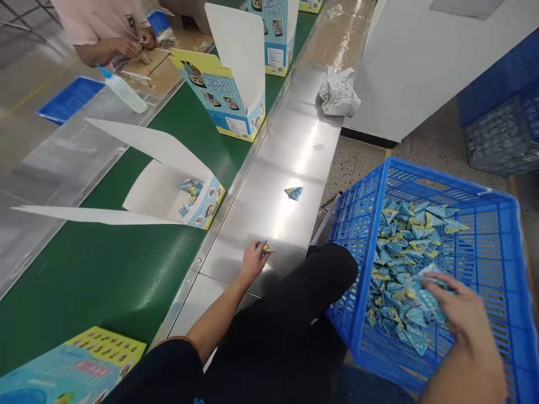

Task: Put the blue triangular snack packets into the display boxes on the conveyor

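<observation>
Over the steel ledge (263, 193), my left hand (252, 261) is closed around a small blue-and-yellow foil packet (266, 247). A second blue packet (294, 193) lies farther along the ledge, apart from the hand. My right hand (461, 308) reaches into the blue plastic crate (452, 174), its fingers curled on some of the pyramid-shaped packets (404, 252) heaped there. Motion blurs the packets at its fingertips. To the left, an open printed box (206, 205) with raised white flaps holds several packets.
More printed boxes (236, 106) stand on the green conveyor belt (126, 266). Another box (80, 365) sits at the lower left. A striped cloth (339, 95) lies farther up the ledge. Across the belt, a co-worker (99, 28) handles small parts beside a glue bottle (124, 92).
</observation>
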The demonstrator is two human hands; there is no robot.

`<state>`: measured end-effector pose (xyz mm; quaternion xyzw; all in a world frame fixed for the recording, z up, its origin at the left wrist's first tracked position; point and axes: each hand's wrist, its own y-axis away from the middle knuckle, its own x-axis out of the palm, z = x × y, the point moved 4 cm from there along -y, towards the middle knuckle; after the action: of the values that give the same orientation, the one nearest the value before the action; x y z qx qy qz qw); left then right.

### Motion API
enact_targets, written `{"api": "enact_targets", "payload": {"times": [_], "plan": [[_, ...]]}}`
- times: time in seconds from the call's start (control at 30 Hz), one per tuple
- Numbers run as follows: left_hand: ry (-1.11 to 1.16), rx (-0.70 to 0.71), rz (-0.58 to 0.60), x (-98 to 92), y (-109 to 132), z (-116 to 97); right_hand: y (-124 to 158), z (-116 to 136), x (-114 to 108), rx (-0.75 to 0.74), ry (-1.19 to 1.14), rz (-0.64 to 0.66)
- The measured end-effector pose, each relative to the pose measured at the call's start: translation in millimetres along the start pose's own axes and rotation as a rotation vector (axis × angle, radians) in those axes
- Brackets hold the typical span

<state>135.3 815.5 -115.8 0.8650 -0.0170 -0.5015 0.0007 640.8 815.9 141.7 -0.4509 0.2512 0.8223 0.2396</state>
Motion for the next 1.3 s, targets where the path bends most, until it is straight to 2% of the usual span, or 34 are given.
{"api": "enact_targets", "payload": {"times": [0.03, 0.07, 0.1, 0.13, 0.2, 0.27, 0.33, 0.4, 0.47, 0.57, 0.63, 0.67, 0.73, 0.8, 0.87, 0.93, 0.97, 1.03, 1.1, 1.17, 1.23, 1.3], "plan": [[0.007, -0.023, -0.023, -0.8, 1.7, 4.7, 9.5, 30.5, -10.8, -0.068, -0.096, -0.018], [0.013, -0.048, -0.043, -1.9, 2.6, 9.1, 20.9, 65.3, -11.7, -0.174, -0.174, -0.013], [0.018, -0.074, -0.061, -3.3, 2.6, 13.2, 33.6, 102.2, -2.2, -0.293, -0.242, 0.008], [0.025, -0.097, -0.077, -5.1, 1.7, 17.1, 46.7, 139.4, 18.0, -0.416, -0.332, 0.052], [0.04, -0.132, -0.096, -9.6, -2.2, 24.4, 72.1, 206.8, 89.7, -0.598, -0.426, 0.322], [0.064, -0.163, -0.104, -15.5, -7.5, 31.9, 92.9, 252.8, 177.6, -0.638, -0.387, 0.567], [0.091, -0.206, -0.109, -22.6, -12.1, 39.9, 107.2, 269.2, 258.4, -0.507, -0.186, 0.733], [0.108, -0.26, -0.117, -29.8, -14.8, 47.8, 117.7, 267.7, 311.1, -0.428, -0.136, 0.776], [0.112, -0.308, -0.121, -35.4, -15.9, 54.3, 126.2, 256.7, 340.9, -0.4, -0.148, 0.832], [0.118, -0.338, -0.128, -40.2, -15.3, 59.4, 131.0, 244.9, 357.5, -0.43, -0.218, 0.946], [0.113, -0.349, -0.139, -42.5, -12.8, 60.3, 124.8, 243.7, 352.2, -0.445, -0.253, 0.99], [0.101, -0.36, -0.147, -44.0, -10.8, 60.2, 118.4, 243.2, 342.6, -0.453, -0.269, 0.987], [0.062, -0.38, -0.16, -47.9, -5.8, 58.5, 100.4, 236.7, 304.3, -0.499, -0.338, 0.915], [0.019, -0.367, -0.154, -53.0, -1.8, 54.2, 78.3, 216.7, 239.1, -0.596, -0.486, 0.738], [0.0, -0.321, -0.125, -58.8, -1.8, 48.9, 54.8, 177.2, 160.5, -0.603, -0.651, 0.517], [0.016, -0.27, -0.072, -65.0, -7.3, 45.4, 33.5, 122.9, 87.9, -0.492, -0.752, 0.243], [0.034, -0.253, -0.042, -68.3, -12.0, 45.2, 26.1, 93.6, 58.4, -0.415, -0.78, 0.088], [0.062, -0.258, -0.005, -75.9, -24.0, 48.7, 20.0, 37.7, 22.5, -0.254, -0.764, -0.141], [0.062, -0.304, -0.004, -84.5, -36.7, 56.2, 22.1, -11.5, 16.1, -0.101, -0.747, -0.243], [0.043, -0.368, -0.028, -93.7, -46.9, 64.6, 26.9, -54.4, 30.1, 0.028, -0.75, -0.257], [0.029, -0.471, -0.08, -104.5, -52.2, 72.2, 29.6, -91.2, 53.4, 0.141, -0.723, -0.219], [0.02, -0.551, -0.121, -116.0, -53.8, 74.7, 27.3, -121.7, 79.4, 0.286, -0.59, -0.094]]}}
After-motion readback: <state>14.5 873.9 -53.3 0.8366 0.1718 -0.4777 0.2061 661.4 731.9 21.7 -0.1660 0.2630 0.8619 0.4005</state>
